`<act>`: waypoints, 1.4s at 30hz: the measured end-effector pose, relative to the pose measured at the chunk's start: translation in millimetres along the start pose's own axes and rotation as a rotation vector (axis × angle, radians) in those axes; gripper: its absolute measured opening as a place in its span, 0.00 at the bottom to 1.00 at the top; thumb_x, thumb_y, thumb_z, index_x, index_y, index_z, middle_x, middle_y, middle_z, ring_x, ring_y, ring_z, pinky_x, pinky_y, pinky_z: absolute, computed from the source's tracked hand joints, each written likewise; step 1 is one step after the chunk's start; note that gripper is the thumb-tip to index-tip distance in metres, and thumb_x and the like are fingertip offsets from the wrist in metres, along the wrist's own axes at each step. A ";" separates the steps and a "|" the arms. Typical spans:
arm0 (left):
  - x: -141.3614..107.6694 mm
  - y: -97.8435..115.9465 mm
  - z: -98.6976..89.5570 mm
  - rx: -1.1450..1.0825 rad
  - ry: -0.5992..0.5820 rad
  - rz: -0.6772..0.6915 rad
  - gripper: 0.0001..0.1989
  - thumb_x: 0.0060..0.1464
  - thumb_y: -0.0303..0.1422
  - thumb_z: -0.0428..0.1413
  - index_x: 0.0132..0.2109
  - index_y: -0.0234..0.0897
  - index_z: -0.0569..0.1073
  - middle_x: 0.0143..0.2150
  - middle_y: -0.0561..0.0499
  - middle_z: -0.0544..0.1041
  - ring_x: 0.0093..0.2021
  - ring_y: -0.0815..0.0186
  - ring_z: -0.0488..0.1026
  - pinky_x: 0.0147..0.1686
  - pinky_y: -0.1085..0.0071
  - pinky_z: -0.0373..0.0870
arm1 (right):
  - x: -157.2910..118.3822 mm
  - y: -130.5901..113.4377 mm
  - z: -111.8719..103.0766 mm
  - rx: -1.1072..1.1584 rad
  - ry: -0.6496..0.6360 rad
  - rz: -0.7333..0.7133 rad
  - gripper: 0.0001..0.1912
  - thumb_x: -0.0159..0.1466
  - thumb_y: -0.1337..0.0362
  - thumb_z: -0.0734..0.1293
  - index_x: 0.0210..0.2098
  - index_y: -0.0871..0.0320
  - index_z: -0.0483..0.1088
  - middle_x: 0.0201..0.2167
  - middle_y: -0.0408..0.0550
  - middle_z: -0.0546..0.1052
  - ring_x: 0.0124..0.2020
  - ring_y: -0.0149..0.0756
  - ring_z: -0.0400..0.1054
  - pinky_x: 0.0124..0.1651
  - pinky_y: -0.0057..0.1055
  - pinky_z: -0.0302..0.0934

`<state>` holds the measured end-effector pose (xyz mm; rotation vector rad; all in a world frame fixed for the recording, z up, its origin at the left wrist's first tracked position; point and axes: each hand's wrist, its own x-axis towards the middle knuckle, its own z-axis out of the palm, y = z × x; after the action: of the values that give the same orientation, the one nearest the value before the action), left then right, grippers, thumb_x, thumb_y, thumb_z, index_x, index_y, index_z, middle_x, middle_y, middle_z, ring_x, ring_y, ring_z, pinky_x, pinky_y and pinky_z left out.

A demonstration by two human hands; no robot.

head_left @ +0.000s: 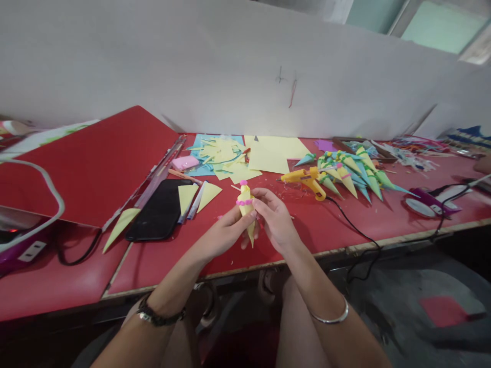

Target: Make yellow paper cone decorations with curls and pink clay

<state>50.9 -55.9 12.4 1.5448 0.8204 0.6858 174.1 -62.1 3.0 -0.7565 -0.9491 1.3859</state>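
Note:
A small yellow paper cone (248,217) with a pink trim round its upper part and a pink ball on top is held point down above the table's front edge. My left hand (226,232) has its fingers closed round the cone's left side. On the cone's right side, the fingertips of my right hand (276,217) pinch at the pink trim. To the right, a yellow glue gun (305,178) lies on the red table (307,225). Beyond it is a pile of finished yellow, green and blue cones (351,171).
Left of my hands lie a black phone (155,212), yellow paper pieces (209,194) and a pink packet (185,163). Paper scraps (220,152) and yellow sheets (270,156) lie behind. A black cord (353,225) runs off the front edge. A red board (92,163) leans at left.

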 end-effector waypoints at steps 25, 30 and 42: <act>-0.9 7.3 2.3 0.041 -0.033 -0.005 0.13 0.51 0.37 0.47 0.24 0.34 0.63 0.20 0.56 0.66 0.17 0.77 0.60 0.18 0.79 0.58 | -0.9 2.3 1.7 -0.016 -0.033 0.041 0.14 0.53 0.60 0.66 0.39 0.53 0.66 0.34 0.42 0.71 0.23 0.25 0.63 0.17 0.19 0.59; -0.4 6.9 2.5 0.047 -0.037 0.000 0.14 0.51 0.38 0.47 0.23 0.34 0.63 0.19 0.56 0.65 0.16 0.77 0.60 0.18 0.79 0.58 | -0.5 2.8 1.1 -0.015 -0.036 0.012 0.13 0.53 0.62 0.65 0.38 0.53 0.66 0.33 0.41 0.72 0.29 0.27 0.66 0.24 0.21 0.61; -0.3 5.6 3.2 0.104 0.043 -0.014 0.12 0.50 0.37 0.47 0.24 0.35 0.61 0.18 0.57 0.63 0.17 0.76 0.59 0.17 0.78 0.55 | 1.6 3.9 1.5 -0.034 -0.034 -0.007 0.14 0.52 0.62 0.65 0.39 0.53 0.66 0.36 0.43 0.73 0.35 0.31 0.67 0.32 0.24 0.62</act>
<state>54.0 -58.3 17.6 1.6207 0.9111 0.6769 170.9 -60.4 0.3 -0.7566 -1.0034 1.3829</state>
